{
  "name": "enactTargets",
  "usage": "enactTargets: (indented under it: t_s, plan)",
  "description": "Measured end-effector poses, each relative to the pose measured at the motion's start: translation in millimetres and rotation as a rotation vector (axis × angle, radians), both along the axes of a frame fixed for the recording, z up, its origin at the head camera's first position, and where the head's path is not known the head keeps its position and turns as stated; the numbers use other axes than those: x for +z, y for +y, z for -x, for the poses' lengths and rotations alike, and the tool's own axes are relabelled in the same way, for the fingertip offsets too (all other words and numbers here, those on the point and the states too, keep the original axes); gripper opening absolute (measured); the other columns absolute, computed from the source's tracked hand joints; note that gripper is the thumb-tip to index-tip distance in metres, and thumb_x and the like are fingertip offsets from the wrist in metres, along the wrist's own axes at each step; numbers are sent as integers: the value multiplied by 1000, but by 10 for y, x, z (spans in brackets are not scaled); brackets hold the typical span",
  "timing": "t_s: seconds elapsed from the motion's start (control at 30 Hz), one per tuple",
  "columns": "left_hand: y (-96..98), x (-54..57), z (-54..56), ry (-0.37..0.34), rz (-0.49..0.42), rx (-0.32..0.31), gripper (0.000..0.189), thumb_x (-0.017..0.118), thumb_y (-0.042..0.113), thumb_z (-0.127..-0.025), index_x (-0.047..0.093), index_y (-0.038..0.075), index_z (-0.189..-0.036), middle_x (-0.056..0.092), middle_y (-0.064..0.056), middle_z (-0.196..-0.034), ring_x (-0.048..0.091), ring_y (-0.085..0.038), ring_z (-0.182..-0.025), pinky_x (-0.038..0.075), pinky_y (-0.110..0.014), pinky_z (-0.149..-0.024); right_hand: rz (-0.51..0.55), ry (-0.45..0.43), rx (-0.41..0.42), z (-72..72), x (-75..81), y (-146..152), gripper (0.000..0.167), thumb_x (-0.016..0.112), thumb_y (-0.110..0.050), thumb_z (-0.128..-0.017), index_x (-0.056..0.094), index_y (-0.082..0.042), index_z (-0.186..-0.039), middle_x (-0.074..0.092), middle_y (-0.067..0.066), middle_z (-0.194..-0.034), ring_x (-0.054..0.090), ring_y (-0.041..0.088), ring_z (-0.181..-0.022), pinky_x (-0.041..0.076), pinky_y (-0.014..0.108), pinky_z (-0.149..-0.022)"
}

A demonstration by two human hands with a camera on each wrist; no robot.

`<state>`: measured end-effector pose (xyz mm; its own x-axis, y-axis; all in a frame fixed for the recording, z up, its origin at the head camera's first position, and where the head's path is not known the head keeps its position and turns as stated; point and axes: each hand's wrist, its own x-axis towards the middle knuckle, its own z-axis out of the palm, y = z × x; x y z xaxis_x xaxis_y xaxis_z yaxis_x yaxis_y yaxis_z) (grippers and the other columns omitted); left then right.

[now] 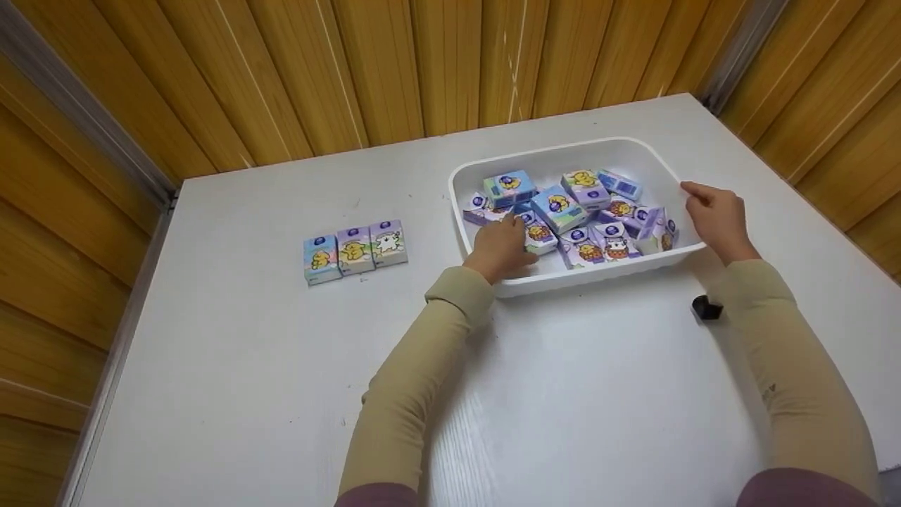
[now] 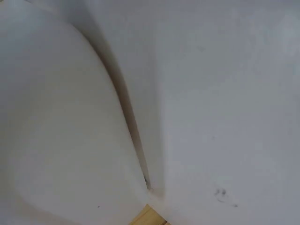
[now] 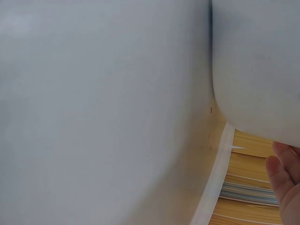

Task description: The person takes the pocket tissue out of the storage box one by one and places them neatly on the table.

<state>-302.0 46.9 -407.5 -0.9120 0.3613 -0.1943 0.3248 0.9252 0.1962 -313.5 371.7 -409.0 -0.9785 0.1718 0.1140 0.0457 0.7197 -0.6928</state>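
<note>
A white plastic basket (image 1: 577, 278) at the back right of the table holds several small tissue packs, purple or light blue with cartoon animals. My left hand (image 1: 500, 246) reaches over its near left corner, fingers and thumb right at a purple tissue pack (image 1: 540, 236). Part of that pack is behind the fingers, and I cannot tell whether they grip it. At the basket's right rim, my right hand (image 1: 719, 217) pinches the edge; its fingertips (image 3: 276, 171) show under the basket wall (image 3: 262, 70) in the right wrist view. The left wrist view shows the basket's outside (image 2: 61, 117), without the hand.
Left of the basket, three tissue packs (image 1: 355, 250) lie side by side in a row on the white table (image 1: 246, 394). A small black object (image 1: 706, 308) sits near the right forearm. Wood-patterned panels (image 1: 380, 70) stand behind the table and at its sides.
</note>
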Motion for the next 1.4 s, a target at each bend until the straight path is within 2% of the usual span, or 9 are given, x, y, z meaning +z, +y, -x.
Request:
enactTargets:
  t_s: [0.13,0.27,0.37,0.53,0.77,0.9,1.13,1.27,1.4]
  plan:
    - [22,-26,-10,54,18,-14,70,54,46,-82,33,6,-135,36,-12,-138,46,-26,-118,36,-37,-101,6,-8,-1,-10,9,-6,41,33,-24,-92,43,-8,-129,40,16,-133,42,27,-118,36,42,-98]
    - [26,-38,-25,131,30,-22,58,54,45,-83,44,6,-124,48,-10,-123,52,-24,-107,44,-36,-89,-11,22,-6,-16,2,-8,40,34,-23,-92,46,-9,-128,45,16,-130,47,20,-99,40,22,-82]
    - [27,-34,-37,150,25,-15,49,56,41,-82,47,8,-117,51,-7,-113,52,-22,-102,45,-35,-85,-26,44,-16,-16,-9,-6,40,34,-21,-91,48,-8,-126,47,16,-128,46,19,-93,35,19,-73]
    - [31,-28,-38,114,8,16,50,60,34,-78,44,10,-119,49,-7,-114,49,-22,-103,42,-35,-90,-13,14,-14,-19,-12,-7,41,34,-24,-92,46,-9,-128,43,14,-132,44,19,-103,36,21,-81]
    - [48,-33,-22,70,-49,43,61,62,43,-77,40,10,-124,48,-8,-123,45,-24,-113,35,-36,-99,13,-6,-11,-22,7,-6,41,33,-24,-92,43,-8,-129,41,15,-134,44,24,-113,39,32,-93]
    - [51,-44,-10,85,-26,58,63,64,42,-74,40,10,-122,49,-8,-120,44,-24,-112,35,-35,-99,36,-42,1,-21,15,-7,42,32,-25,-93,40,-9,-131,37,15,-137,37,29,-124,34,42,-101]
    - [43,-27,1,127,24,63,73,67,48,-67,39,10,-123,44,-9,-124,37,-24,-118,29,-37,-103,44,-56,4,-19,15,-7,42,31,-25,-93,38,-10,-132,35,14,-138,34,29,-127,31,43,-103]
    - [20,14,8,132,57,29,75,68,47,-66,39,8,-124,44,-7,-121,39,-21,-115,32,-34,-102,17,2,-4,-18,-13,-5,41,33,-23,-92,44,-9,-129,42,13,-133,50,20,-103,41,21,-84]
    - [-9,57,20,112,48,6,78,70,45,-65,40,5,-125,44,-7,-119,43,-21,-111,34,-32,-101,-6,51,-12,-18,-26,-1,40,34,-21,-91,48,-8,-126,47,15,-129,42,15,-84,31,16,-65]
